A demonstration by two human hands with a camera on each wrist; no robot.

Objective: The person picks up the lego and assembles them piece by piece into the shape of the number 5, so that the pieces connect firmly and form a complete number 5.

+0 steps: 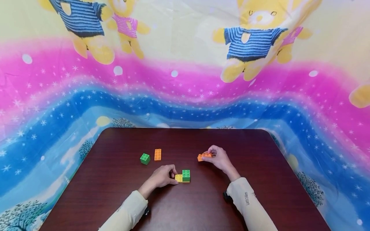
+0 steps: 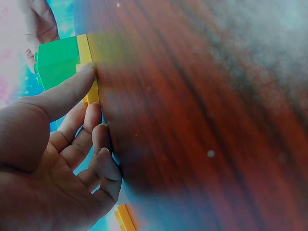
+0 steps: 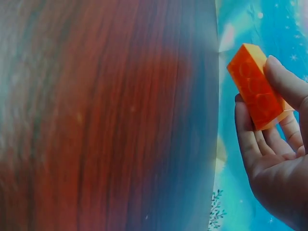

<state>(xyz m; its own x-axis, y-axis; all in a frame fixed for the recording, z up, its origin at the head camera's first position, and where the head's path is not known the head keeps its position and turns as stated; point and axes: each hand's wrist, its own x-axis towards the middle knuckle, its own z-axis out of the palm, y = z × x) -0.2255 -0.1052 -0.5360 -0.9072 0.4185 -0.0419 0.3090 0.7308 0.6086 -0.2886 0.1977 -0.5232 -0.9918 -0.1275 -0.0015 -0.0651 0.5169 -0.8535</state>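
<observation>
My left hand (image 1: 162, 176) pinches the left end of a flat yellow toy brick (image 1: 178, 178) lying on the table. A square green brick (image 1: 186, 175) sits on the yellow brick's right end. In the left wrist view the thumb lies along the yellow brick's (image 2: 85, 50) side, beneath the green brick (image 2: 57, 62). Farther right and back, my right hand (image 1: 218, 158) holds an orange studded brick (image 1: 204, 156) between thumb and fingers. In the right wrist view this orange brick (image 3: 255, 86) is clear of the tabletop, its hollow underside showing round tubes.
Behind the left hand, another green brick (image 1: 145, 158) and a second orange brick (image 1: 157, 154) lie apart on the dark wooden table (image 1: 185, 208). A patterned cloth (image 1: 179, 80) with bears hangs just behind the table's back edge and round its sides.
</observation>
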